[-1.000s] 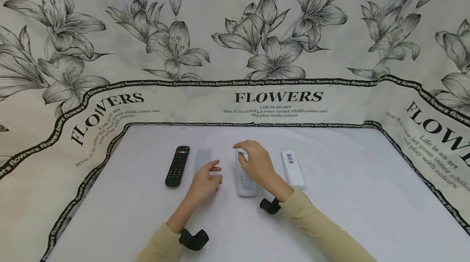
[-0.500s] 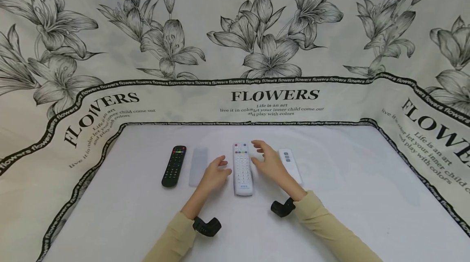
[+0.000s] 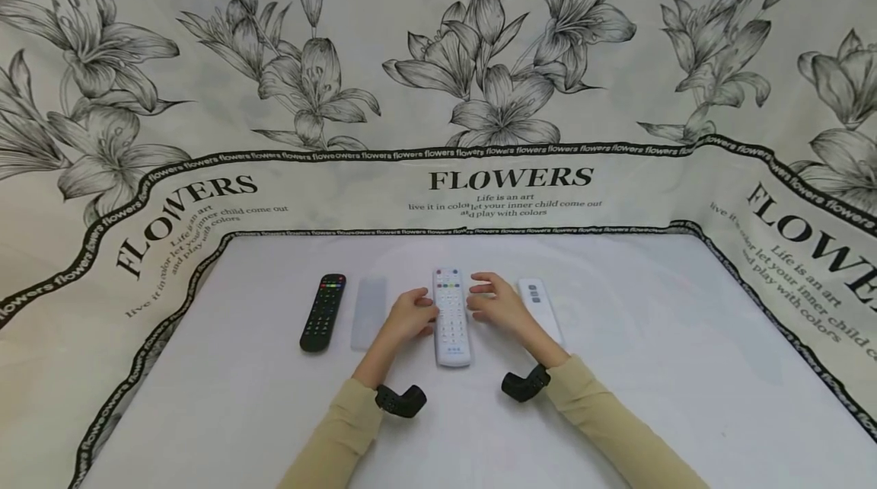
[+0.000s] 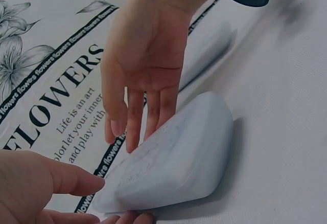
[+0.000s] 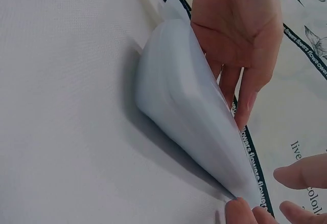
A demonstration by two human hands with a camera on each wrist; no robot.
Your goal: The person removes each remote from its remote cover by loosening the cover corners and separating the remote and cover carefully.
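A white remote control [image 3: 452,325] with many small keys and a row of coloured ones lies on the white table, between the two hands. At its left side is my left hand [image 3: 409,315], fingers loosely bent, the fingertips right at the remote's edge. My right hand [image 3: 502,308] stands on the other side, its bent fingertips close to the right edge. In the left wrist view, fingertips [image 4: 134,218] of the left hand show low beside the remote. The right wrist view has the right hand's fingertips [image 5: 239,211] at the remote's far end. Neither hand grips it.
Left of the left hand lies a flat translucent sleeve-like piece [image 3: 369,310], then a black remote [image 3: 323,314]. A smaller white remote [image 3: 540,310] with few buttons lies partly behind the right forearm. Flower-printed cloth [image 3: 507,207] walls the table's back and sides.
My right hand has moved off the white remote's top to its right side. The left hand has moved rightward, away from the translucent piece, up to the remote's left edge.
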